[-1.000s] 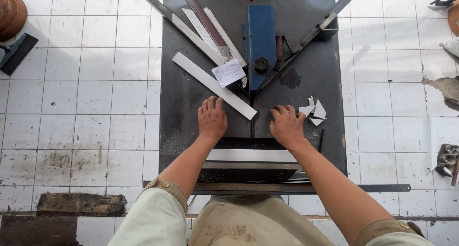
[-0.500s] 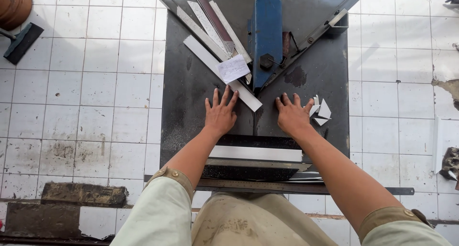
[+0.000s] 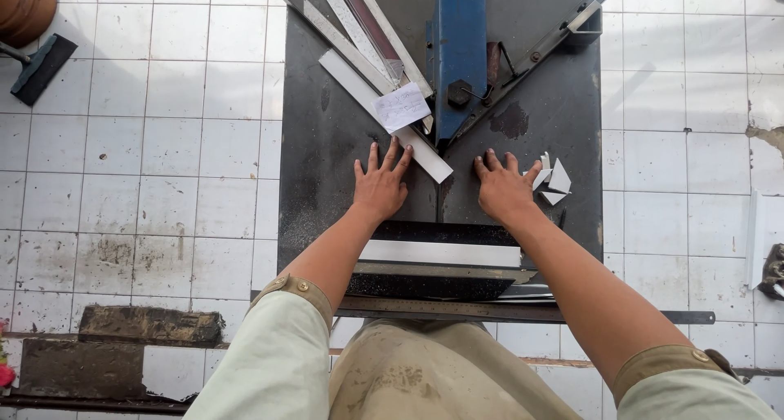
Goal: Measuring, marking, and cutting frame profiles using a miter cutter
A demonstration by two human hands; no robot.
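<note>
Close to the person, a long metal ruler [image 3: 523, 312] lies across the near edge of the dark table [image 3: 314, 183]. Just past it is a black strip [image 3: 433, 285], then a white strip [image 3: 441, 253].

Both hands lie flat on the table, palms down. The left hand [image 3: 380, 187] has its fingers spread apart and holds nothing. Its fingertips [image 3: 390, 152] touch the edge of a long white bar [image 3: 384, 116] that runs slanted across the table. The right hand [image 3: 502, 190] also has its fingers spread and holds nothing. Its thumb is just beside some small white scraps [image 3: 554, 179].

Farther away, a small white paper [image 3: 402, 106] lies on the bars. A blue metal block [image 3: 459, 53] stands behind it. More long bars [image 3: 359, 28] lie at the far left of the table. The floor [image 3: 147, 142] is white tile.
</note>
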